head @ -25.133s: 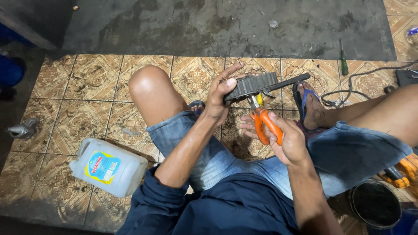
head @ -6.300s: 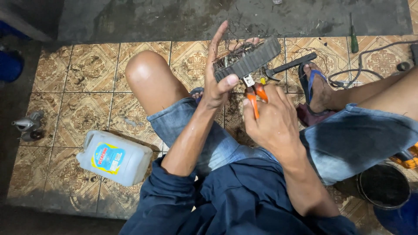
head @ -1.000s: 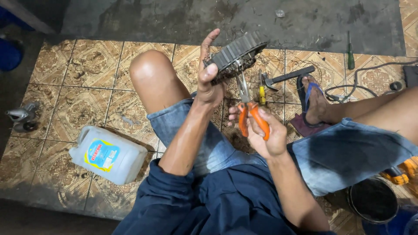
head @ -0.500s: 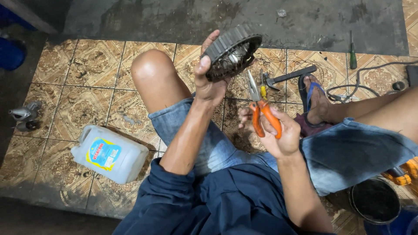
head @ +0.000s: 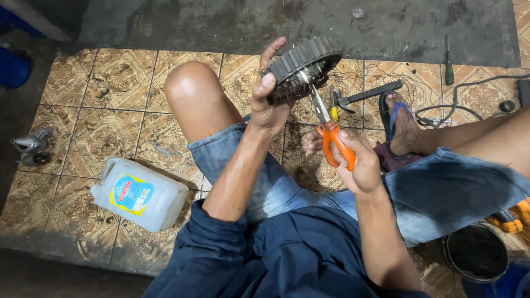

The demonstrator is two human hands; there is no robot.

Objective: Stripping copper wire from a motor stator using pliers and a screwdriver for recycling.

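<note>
Pliers [head: 331, 137] back up since half a second ago, tips now in the stator [head: 302, 67]. Left hand [head: 266, 105] clamps the stator at 12, tilted open-side toward the tool. Right hand [head: 361, 165] squeezes the orange handles at 3.

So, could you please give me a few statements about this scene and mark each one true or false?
1. The left hand holds a dark, ribbed metal ring up over the floor. True.
2. The right hand grips a blue-handled screwdriver. False: it grips orange-handled pliers, with their tips at the ring.
3. A white plastic jug lies on its side on the tiled floor. True.
4. The hammer rests on the person's lap. False: it lies on the floor beyond the ring.
5. A green-handled screwdriver lies on the floor. True.
</note>
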